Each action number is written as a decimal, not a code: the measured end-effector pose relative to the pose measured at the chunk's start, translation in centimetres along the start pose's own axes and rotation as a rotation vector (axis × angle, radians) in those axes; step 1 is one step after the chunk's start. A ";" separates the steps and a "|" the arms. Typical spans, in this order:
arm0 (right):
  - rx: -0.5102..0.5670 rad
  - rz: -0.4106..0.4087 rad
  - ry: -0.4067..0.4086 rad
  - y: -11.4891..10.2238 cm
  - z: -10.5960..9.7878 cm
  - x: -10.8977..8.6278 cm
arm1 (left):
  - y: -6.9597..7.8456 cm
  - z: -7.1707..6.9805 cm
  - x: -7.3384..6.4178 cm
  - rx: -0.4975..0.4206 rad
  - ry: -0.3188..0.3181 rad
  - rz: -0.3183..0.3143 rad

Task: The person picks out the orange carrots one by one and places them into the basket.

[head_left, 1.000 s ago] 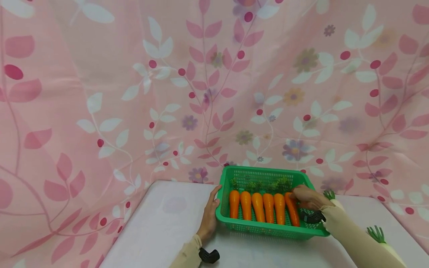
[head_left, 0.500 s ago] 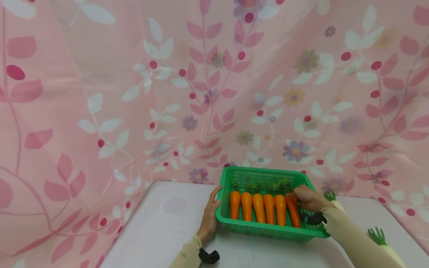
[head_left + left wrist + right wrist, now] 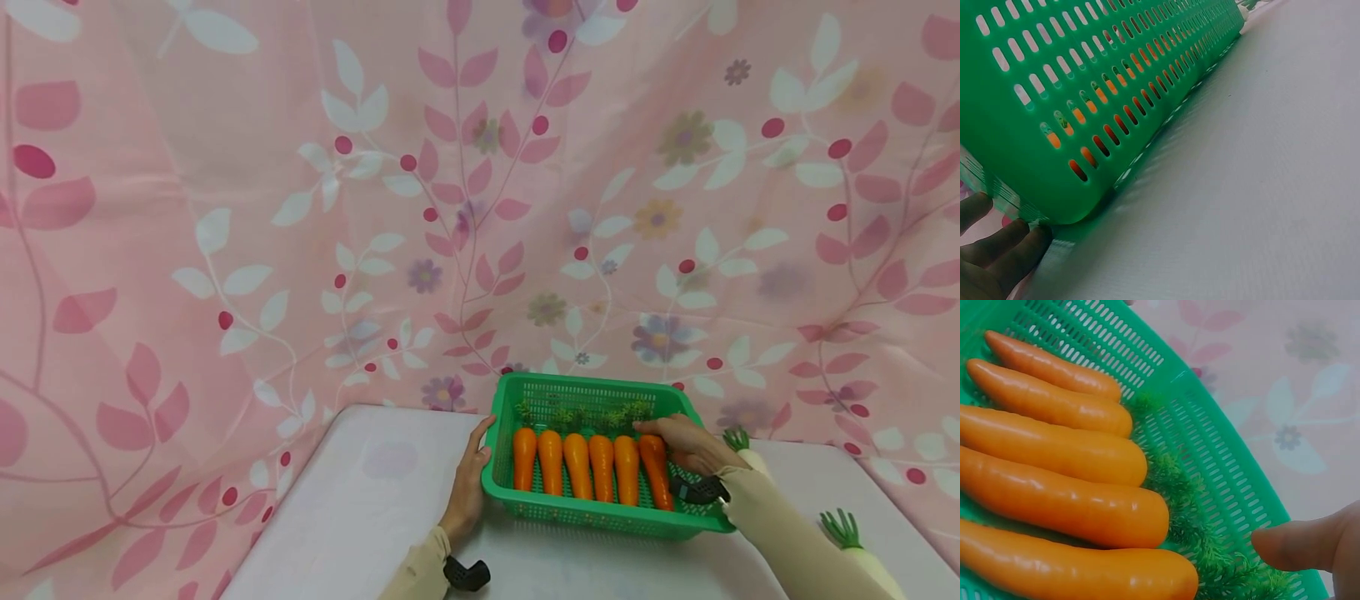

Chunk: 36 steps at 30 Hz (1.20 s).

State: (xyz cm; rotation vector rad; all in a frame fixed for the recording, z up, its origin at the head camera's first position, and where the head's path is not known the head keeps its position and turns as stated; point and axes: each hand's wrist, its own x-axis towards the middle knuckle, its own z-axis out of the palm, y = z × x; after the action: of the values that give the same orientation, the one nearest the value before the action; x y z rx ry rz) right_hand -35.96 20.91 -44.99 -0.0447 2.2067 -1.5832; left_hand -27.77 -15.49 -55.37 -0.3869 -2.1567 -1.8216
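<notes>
A green plastic basket [image 3: 592, 512] on the table holds a row of several orange carrots [image 3: 576, 467], with leafy green tops [image 3: 1179, 494] toward its far wall. My left hand [image 3: 467, 492] rests against the basket's left end, its fingers [image 3: 1013, 256] touching the outer wall low down in the left wrist view. Inside the right part of the basket, my right hand [image 3: 688, 443] hovers at the upper end of the rightmost carrot [image 3: 657, 473]. The right thumb [image 3: 1294, 545] is stretched out over the greens, pinching nothing visible. The other right fingers are mostly hidden.
Two white radishes with green stalks lie right of the basket: one [image 3: 756, 460] behind my right wrist, another [image 3: 873, 568] nearer the front. A white-covered table [image 3: 375, 500] stands before a pink floral curtain [image 3: 300, 208].
My right thumb has lifted off the rightmost carrot and straightened toward the greens; the carrot's upper end now shows more. The left hand and basket stay put.
</notes>
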 end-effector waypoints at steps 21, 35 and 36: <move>-0.044 -0.013 -0.006 0.3 0.0 0.0 | -0.1 0.1 0.0 0.011 0.016 0.012; -0.029 -0.028 -0.005 0.6 0.1 -0.1 | -0.4 0.2 0.0 0.015 0.034 0.003; -0.030 -0.026 0.000 0.6 0.2 -0.1 | -0.3 0.2 0.1 0.013 0.032 0.006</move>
State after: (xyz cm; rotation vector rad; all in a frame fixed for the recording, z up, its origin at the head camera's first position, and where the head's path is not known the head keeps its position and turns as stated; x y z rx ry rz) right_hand -35.66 21.00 -45.54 -0.0828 2.2390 -1.5640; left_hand -27.96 -15.39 -55.69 -0.3577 -2.1426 -1.7974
